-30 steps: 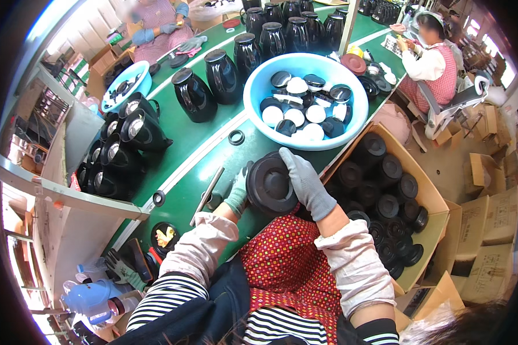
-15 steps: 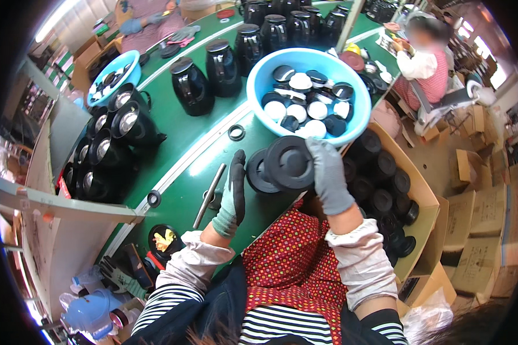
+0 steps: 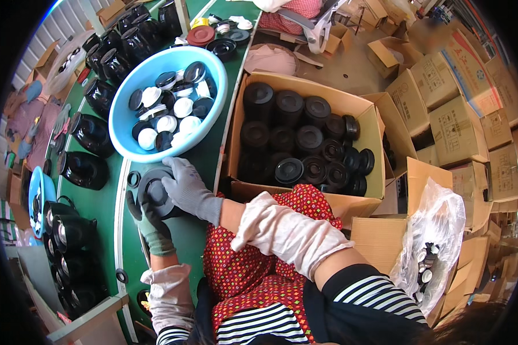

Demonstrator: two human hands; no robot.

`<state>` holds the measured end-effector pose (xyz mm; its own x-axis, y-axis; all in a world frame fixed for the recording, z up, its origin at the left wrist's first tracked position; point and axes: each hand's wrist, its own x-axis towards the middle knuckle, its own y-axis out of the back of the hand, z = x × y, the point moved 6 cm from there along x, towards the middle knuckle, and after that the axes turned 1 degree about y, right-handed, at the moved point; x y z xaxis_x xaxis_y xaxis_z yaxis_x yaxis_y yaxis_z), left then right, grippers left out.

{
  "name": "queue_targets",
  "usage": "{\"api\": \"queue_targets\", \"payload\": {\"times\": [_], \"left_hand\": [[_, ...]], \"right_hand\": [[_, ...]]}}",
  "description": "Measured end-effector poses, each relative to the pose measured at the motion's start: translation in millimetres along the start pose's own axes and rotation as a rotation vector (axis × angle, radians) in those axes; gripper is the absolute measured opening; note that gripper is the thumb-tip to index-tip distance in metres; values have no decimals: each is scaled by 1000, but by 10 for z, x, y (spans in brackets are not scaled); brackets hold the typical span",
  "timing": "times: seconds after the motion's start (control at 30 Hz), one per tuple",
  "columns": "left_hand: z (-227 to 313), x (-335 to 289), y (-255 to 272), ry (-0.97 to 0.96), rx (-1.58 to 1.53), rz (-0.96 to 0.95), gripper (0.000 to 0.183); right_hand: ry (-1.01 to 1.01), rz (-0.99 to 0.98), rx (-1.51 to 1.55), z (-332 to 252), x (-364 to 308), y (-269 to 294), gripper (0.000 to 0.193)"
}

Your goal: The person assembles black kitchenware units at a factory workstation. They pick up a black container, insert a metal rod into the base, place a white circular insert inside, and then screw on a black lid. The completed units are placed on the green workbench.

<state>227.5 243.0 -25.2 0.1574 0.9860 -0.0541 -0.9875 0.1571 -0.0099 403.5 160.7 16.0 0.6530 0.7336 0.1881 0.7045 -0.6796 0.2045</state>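
Round black ridged plastic-looking lid [image 3: 154,191] is sitting between both hands, over the green surface [image 3: 184,236], showing no long axis. Grey-gloved right hand [image 3: 191,191] is pinching its right side; green-and-black-gloved left hand [image 3: 153,229] is pinching its lower-left rim. 2 grips, equally near.

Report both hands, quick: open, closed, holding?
Left hand: touching the black disc; whether its grip is closed cannot be told.
Right hand: closed on the black disc's upper-right rim.
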Motion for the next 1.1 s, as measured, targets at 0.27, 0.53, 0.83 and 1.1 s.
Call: {"api": "queue_targets", "payload": {"times": [0.27,0.53,0.83,1.1], "left_hand": [[131,49,687,-164,243,9,54],[1120,-1204,-1450,-573,366,-632,59],[-1437,-1445,-4241,-114,846,-1387,90],[-2070,-1687,-4933,-256,1420,-1463,103]], "right_hand": [[-151,122,52,969,86,2190,40],[-754,698,78,3706,-572,4484,50],[-588,355,-174,4450,-81,4908,48],[-125,-597,-1122,4791,499,4766,30]]}}
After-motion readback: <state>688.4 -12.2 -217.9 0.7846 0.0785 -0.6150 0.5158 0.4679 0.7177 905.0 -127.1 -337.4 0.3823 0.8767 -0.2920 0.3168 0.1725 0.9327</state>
